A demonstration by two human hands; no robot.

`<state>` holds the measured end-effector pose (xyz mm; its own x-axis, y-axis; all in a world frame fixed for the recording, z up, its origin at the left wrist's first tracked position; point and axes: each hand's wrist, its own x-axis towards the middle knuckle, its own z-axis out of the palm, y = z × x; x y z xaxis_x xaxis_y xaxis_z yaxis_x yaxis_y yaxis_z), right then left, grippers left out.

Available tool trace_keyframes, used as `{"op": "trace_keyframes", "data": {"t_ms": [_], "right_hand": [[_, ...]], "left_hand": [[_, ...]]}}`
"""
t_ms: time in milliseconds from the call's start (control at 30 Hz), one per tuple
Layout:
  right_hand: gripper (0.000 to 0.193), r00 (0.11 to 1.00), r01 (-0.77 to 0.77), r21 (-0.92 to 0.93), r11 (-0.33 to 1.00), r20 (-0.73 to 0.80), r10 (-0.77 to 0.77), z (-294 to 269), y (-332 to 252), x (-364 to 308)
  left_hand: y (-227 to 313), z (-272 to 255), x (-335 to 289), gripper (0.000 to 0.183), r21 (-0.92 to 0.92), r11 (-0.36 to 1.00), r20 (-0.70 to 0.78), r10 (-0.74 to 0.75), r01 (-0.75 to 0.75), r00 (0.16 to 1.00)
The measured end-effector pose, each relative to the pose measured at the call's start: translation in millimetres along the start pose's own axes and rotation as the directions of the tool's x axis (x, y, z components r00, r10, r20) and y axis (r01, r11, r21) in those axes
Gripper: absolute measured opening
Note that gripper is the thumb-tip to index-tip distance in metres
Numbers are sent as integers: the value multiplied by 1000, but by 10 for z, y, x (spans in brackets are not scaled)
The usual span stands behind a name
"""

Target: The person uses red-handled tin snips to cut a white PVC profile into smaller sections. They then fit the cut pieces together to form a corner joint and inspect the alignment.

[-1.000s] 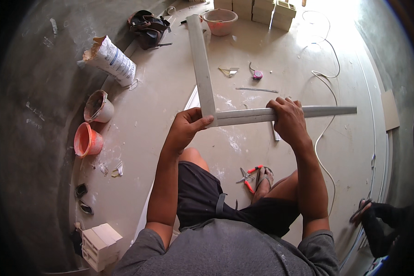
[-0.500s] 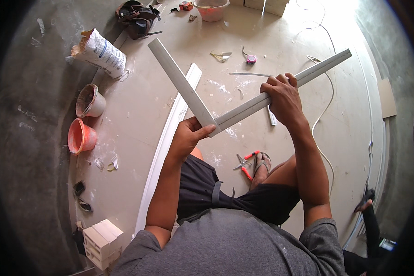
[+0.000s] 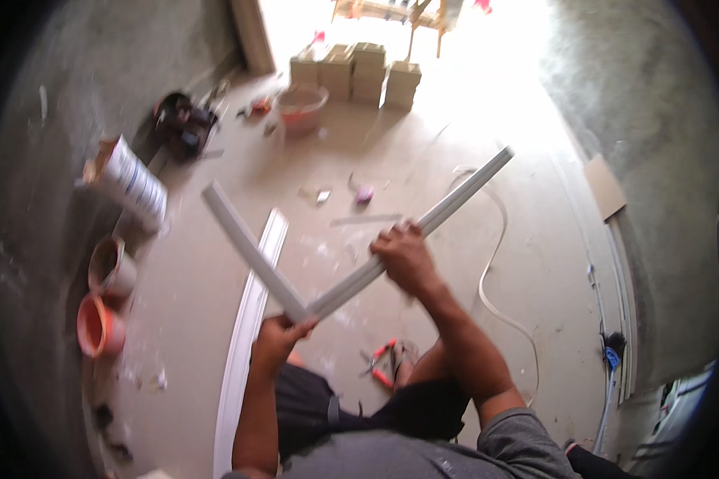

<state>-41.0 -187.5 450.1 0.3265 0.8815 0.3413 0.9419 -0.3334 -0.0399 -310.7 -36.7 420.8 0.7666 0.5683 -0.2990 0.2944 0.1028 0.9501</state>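
Observation:
Two pale grey trim strips meet in a wide V above the floor. At their meeting corner, my left hand (image 3: 276, 343) is closed, its thumb across the joint. The left strip (image 3: 252, 249) slants away to the far left. Around the middle of the right strip (image 3: 463, 191) wraps my right hand (image 3: 407, 257), knuckles up. Whether the strips are fastened together I cannot tell. Below them, beside my foot, lie red-handled snips (image 3: 385, 363), blurred. A long white trim length (image 3: 241, 367) lies on the floor left of my legs.
Along the left wall stand an orange bucket (image 3: 108, 335), a paler bucket (image 3: 120, 271), an open paper sack (image 3: 136, 188) and a dark bag (image 3: 184, 128). Boxes (image 3: 367, 72) and a basin (image 3: 302, 116) are farther off. A cable (image 3: 499, 307) curves across the floor at right.
The view has tilted up and turned, so the hands and strips sit lower and further left, and the boxes and bright far end now show. Both hands keep their grip.

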Motion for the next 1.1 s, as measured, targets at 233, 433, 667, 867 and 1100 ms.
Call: {"op": "trace_keyframes", "data": {"t_ms": [233, 433, 667, 867, 1100], "right_hand": [[21, 996, -88, 69, 994, 9, 88, -144, 17, -68], [21, 991, -135, 59, 989, -5, 135, -204, 15, -53], [20, 988, -152, 61, 987, -27, 153, -151, 56, -101], [20, 986, -168, 66, 984, 33, 166, -263, 61, -127], [23, 981, -184, 77, 980, -49, 188, -174, 50, -112]], "left_hand": [[17, 126, 112, 38, -184, 983, 60, -8, 19, 998], [-31, 195, 198, 33, -193, 968, -23, 156, -158, 987], [42, 214, 244, 33, -124, 967, -41, 218, -221, 975], [27, 215, 254, 33, -92, 974, -14, 205, -205, 979], [173, 168, 243, 40, -74, 980, -73, 179, -185, 981]]}}
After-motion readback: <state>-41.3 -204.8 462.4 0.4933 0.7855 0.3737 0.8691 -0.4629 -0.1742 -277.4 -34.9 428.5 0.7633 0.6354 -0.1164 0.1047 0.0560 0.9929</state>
